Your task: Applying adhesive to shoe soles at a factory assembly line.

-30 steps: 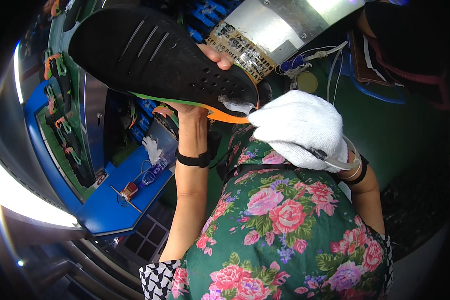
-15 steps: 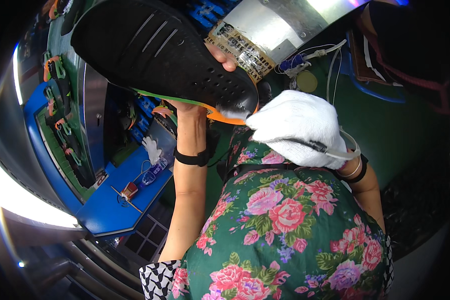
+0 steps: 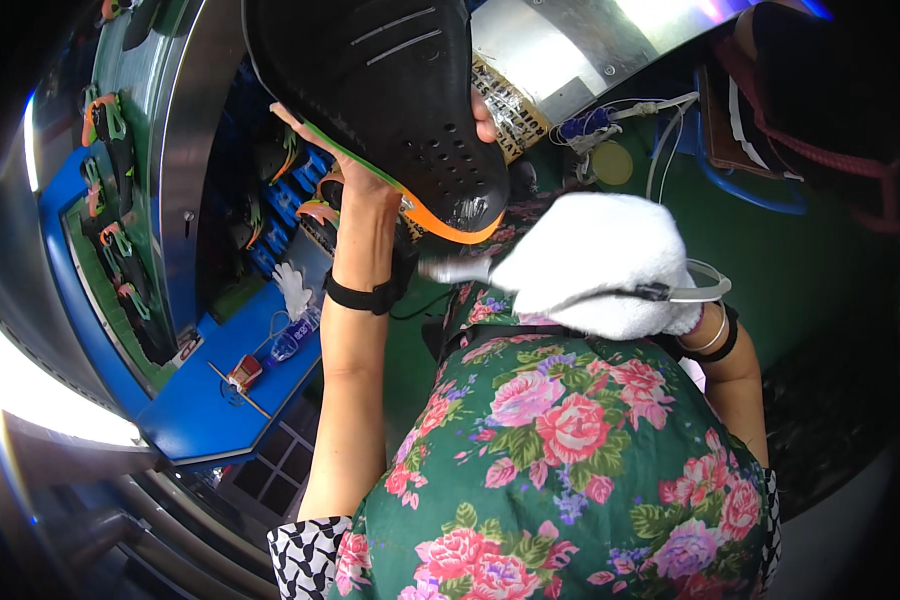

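Note:
My bare left hand [image 3: 360, 180] holds a large black shoe sole [image 3: 410, 110] from beneath, with fingertips showing over its far edge. Small holes dot the sole's narrow end, slits cross its wider part, and an orange and green rim edges it. That narrow end shines as if wet. My right hand [image 3: 600, 262], in a white glove, is closed round a thin brush-like tool [image 3: 457, 270]. Its pale tip points left and is blurred, apart from the sole and below its orange edge. The glove hides the right fingers.
Black, orange and green shoe parts [image 3: 115, 245] line a green belt at left. A blue tabletop [image 3: 205, 410] bears a white glove [image 3: 292, 290], a bottle [image 3: 295, 335] and a small red box [image 3: 243, 373]. Metal machinery [image 3: 560, 55] stands ahead; white cables [image 3: 660, 105] hang at right.
The sole has turned and shifted right, its wide end now partly out of the picture. The tool has come away from the orange edge and shows to the left of my gloved hand.

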{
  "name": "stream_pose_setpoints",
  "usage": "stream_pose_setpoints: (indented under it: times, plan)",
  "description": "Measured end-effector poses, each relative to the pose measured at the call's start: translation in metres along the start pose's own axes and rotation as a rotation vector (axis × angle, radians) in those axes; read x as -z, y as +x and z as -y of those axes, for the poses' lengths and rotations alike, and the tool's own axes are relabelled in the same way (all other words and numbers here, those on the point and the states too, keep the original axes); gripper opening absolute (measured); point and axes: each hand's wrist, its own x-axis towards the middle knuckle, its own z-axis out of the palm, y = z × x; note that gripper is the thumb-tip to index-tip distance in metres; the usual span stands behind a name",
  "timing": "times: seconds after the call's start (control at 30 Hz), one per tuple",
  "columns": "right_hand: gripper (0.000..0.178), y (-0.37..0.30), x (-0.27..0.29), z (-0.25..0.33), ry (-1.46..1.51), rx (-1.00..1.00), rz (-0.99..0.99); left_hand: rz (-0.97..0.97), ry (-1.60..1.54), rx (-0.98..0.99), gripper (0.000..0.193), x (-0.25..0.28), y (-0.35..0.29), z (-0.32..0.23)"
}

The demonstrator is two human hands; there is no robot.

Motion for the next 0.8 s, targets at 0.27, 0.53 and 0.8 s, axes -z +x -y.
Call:
stream_pose_setpoints:
  times: [0.27, 0.53, 0.8]
  plan:
    - [0.021, 0.001, -0.007, -0.014, -0.434, 0.108, -0.004, -0.077, -0.055, 0.175, 0.132, -0.003, 0.008, -0.006]
    - [0.021, 0.012, 0.007, -0.013, -0.204, 0.071, 0.029, -0.111, -0.101, 0.306, 0.130, -0.003, 0.014, -0.004]
    - [0.023, 0.026, 0.012, -0.010, -0.163, 0.054, 0.047, -0.305, -0.054, 0.429, 0.117, 0.000, 0.014, -0.007]
